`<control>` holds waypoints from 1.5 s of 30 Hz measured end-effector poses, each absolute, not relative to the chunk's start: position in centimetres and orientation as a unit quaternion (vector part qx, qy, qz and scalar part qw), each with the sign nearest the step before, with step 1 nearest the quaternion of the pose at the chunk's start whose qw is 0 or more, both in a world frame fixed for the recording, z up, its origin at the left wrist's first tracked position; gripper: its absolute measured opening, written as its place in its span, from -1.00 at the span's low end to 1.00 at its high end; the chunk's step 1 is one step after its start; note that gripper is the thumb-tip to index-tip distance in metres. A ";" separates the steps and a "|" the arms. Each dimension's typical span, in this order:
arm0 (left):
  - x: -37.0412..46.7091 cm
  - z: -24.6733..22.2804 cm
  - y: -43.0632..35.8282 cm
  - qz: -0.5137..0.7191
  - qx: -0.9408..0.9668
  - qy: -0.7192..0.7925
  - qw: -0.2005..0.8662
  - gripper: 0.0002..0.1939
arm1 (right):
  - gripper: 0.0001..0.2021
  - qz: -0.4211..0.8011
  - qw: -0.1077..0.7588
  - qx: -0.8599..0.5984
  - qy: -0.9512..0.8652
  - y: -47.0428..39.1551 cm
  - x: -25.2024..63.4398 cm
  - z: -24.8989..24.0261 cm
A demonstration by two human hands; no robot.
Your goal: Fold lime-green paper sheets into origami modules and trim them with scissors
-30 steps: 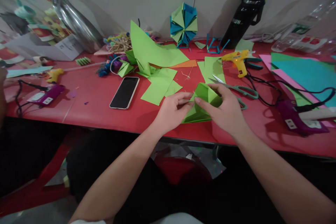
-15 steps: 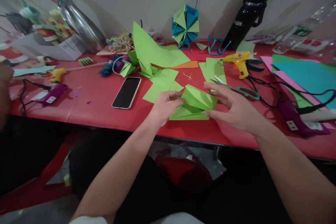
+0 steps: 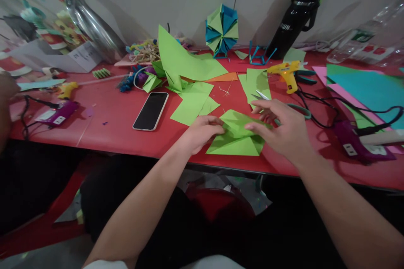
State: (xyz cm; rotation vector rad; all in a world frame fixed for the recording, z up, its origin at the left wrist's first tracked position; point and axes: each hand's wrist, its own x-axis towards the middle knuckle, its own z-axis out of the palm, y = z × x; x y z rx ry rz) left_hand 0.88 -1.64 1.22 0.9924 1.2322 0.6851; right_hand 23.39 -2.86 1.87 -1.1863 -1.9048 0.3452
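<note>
A folded sheet of bright green paper [image 3: 236, 146] lies near the table's front edge, its upper part creased into a flap. My left hand [image 3: 206, 132] pinches the left side of this paper between thumb and fingers. Over its right side is my right hand [image 3: 279, 128], thumb and fingers apart, the thumb tip at the flap; whether it touches the paper I cannot tell. Scissors [image 3: 299, 110] lie just behind the right hand, partly hidden by it. More green paper sheets [image 3: 194, 101] and small folded green pieces [image 3: 152, 83] lie beyond my left hand.
A phone [image 3: 150, 111] lies to the left. Yellow glue guns [image 3: 287, 75] and purple power strips [image 3: 356, 141] with black cords are on the table. A black bottle [image 3: 295, 19], a blue-green paper wheel [image 3: 222, 28] and a steel flask [image 3: 94, 25] stand at the back. Another person's arm [image 3: 5, 105] shows at left.
The green paper has shifted slightly toward me and its raised flap now lies flatter. My right hand has moved from the paper's right edge to over its upper right part.
</note>
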 end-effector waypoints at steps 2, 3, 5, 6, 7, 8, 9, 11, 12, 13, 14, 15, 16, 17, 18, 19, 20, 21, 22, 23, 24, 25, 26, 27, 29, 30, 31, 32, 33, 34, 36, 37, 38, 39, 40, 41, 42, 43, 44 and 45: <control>0.7 1.0 -1.5 0.310 0.426 0.530 0.664 -0.86 | -0.29 0.211 0.385 -0.451 -0.777 -2.7 24.4 2.1; 0.6 0.9 -1.4 0.311 0.425 0.527 0.667 -0.83 | -0.19 0.250 0.367 -0.442 -0.779 -2.6 24.8 2.2; 0.4 0.6 -1.3 0.315 0.435 0.532 0.655 -0.78 | -0.13 0.308 0.340 -0.437 -0.774 -2.6 25.5 2.4; 0.3 0.5 -1.3 0.321 0.451 0.537 0.637 -0.77 | -0.16 0.321 0.332 -0.442 -0.769 -2.7 25.6 2.5; 0.3 0.5 -1.3 0.328 0.473 0.541 0.613 -0.76 | -0.22 0.325 0.328 -0.451 -0.764 -2.8 25.6 2.5; 0.3 0.5 -1.4 0.336 0.498 0.542 0.588 -0.76 | -0.29 0.323 0.328 -0.462 -0.759 -2.9 25.6 2.5; 0.4 0.6 -1.5 0.342 0.524 0.539 0.564 -0.78 | -0.37 0.316 0.331 -0.472 -0.753 -3.0 25.4 2.5; 0.5 0.9 -1.9 0.349 0.567 0.519 0.536 -0.82 | -0.48 0.301 0.340 -0.481 -0.750 -3.2 24.8 2.5; 0.6 1.2 -2.1 0.352 0.580 0.508 0.531 -0.83 | -0.50 0.291 0.340 -0.482 -0.754 -3.3 24.4 2.5; 0.7 1.5 -2.3 0.359 0.588 0.499 0.527 -0.81 | -0.50 0.275 0.337 -0.483 -0.760 -3.3 24.0 2.5; 0.9 1.7 -2.5 0.366 0.591 0.494 0.522 -0.76 | -0.47 0.254 0.333 -0.486 -0.768 -3.4 23.7 2.5; 1.0 2.0 -2.7 0.371 0.592 0.494 0.518 -0.70 | -0.43 0.229 0.325 -0.489 -0.777 -3.5 23.4 2.5; 1.1 2.1 -2.8 0.373 0.592 0.498 0.512 -0.64 | -0.39 0.202 0.314 -0.493 -0.786 -3.5 23.1 2.4; 1.1 2.2 -2.9 0.374 0.594 0.502 0.506 -0.60 | -0.36 0.175 0.305 -0.498 -0.793 -3.6 22.9 2.4; 1.2 2.3 -3.0 0.376 0.597 0.505 0.498 -0.59 | -0.35 0.155 0.299 -0.501 -0.797 -3.6 22.8 2.3; 1.2 2.2 -3.1 0.379 0.600 0.505 0.491 -0.60 | -0.36 0.142 0.299 -0.505 -0.797 -3.6 22.7 2.1; 1.1 2.1 -3.1 0.384 0.604 0.504 0.484 -0.64 | -0.41 0.132 0.309 -0.509 -0.792 -3.6 22.6 2.0; 1.1 2.0 -3.0 0.389 0.608 0.500 0.479 -0.70 | -0.48 0.122 0.328 -0.515 -0.783 -3.6 22.6 1.8; 1.1 1.8 -2.9 0.393 0.612 0.495 0.476 -0.77 | -0.56 0.110 0.353 -0.519 -0.771 -3.5 22.6 1.8; 1.1 1.7 -2.8 0.393 0.617 0.490 0.475 -0.82 | -0.65 0.097 0.378 -0.521 -0.760 -3.4 22.6 1.7; 1.1 1.5 -2.7 0.388 0.621 0.486 0.477 -0.86 | -0.72 0.082 0.399 -0.521 -0.750 -3.4 22.6 1.7; 1.1 1.4 -2.6 0.382 0.625 0.484 0.479 -0.87 | -0.79 0.067 0.415 -0.519 -0.744 -3.4 22.6 1.8; 1.1 1.3 -2.6 0.375 0.626 0.484 0.482 -0.86 | -0.83 0.057 0.426 -0.518 -0.740 -3.3 22.5 1.9; 1.1 1.2 -2.5 0.368 0.626 0.489 0.484 -0.85 | -0.86 0.051 0.435 -0.517 -0.736 -3.3 22.4 2.0; 1.2 1.1 -2.6 0.356 0.624 0.500 0.484 -0.82 | -0.90 0.047 0.449 -0.520 -0.725 -3.4 22.3 2.2; 1.3 1.1 -2.7 0.354 0.624 0.502 0.483 -0.82 | -0.90 0.048 0.454 -0.525 -0.718 -3.4 22.2 2.4; 1.3 1.1 -2.8 0.351 0.625 0.501 0.484 -0.82 | -0.90 0.051 0.456 -0.532 -0.712 -3.4 22.2 2.5; 1.3 1.1 -2.9 0.347 0.627 0.499 0.488 -0.81 | -0.89 0.054 0.458 -0.539 -0.705 -3.4 22.2 2.6; 1.4 1.1 -2.9 0.343 0.628 0.495 0.493 -0.80 | -0.88 0.058 0.458 -0.549 -0.697 -3.3 22.3 2.7; 1.4 1.2 -3.0 0.339 0.630 0.490 0.499 -0.79 | -0.87 0.063 0.457 -0.560 -0.688 -3.2 22.4 2.8; 1.4 1.2 -3.1 0.335 0.635 0.480 0.504 -0.78 | -0.88 0.082 0.459 -0.585 -0.664 -2.8 22.8 2.9; 1.4 1.3 -3.2 0.336 0.637 0.477 0.503 -0.78 | -0.88 0.098 0.464 -0.595 -0.649 -2.6 22.9 2.9; 1.4 1.3 -3.2 0.337 0.640 0.474 0.502 -0.79 | -0.88 0.119 0.469 -0.603 -0.634 -2.3 23.1 2.8; 1.4 1.3 -3.2 0.338 0.642 0.471 0.502 -0.79 | -0.86 0.141 0.474 -0.608 -0.621 -2.0 23.3 2.8; 1.4 1.3 -3.2 0.337 0.643 0.469 0.502 -0.80 | -0.84 0.160 0.478 -0.611 -0.610 -1.8 23.4 2.6; 1.4 1.3 -3.2 0.336 0.644 0.467 0.504 -0.80 | -0.81 0.172 0.480 -0.613 -0.603 -1.5 23.5 2.5; 1.4 1.3 -3.2 0.333 0.645 0.464 0.507 -0.80 | -0.78 0.177 0.481 -0.614 -0.600 -1.3 23.6 2.3; 1.3 1.3 -3.3 0.331 0.645 0.462 0.511 -0.79 | -0.76 0.177 0.479 -0.615 -0.601 -1.2 23.7 2.1; 1.3 1.3 -3.3 0.329 0.645 0.460 0.514 -0.79 | -0.74 0.174 0.478 -0.614 -0.604 -1.1 23.8 2.0; 1.3 1.3 -3.4 0.326 0.644 0.458 0.519 -0.78 | -0.73 0.169 0.478 -0.612 -0.607 -1.0 23.8 1.9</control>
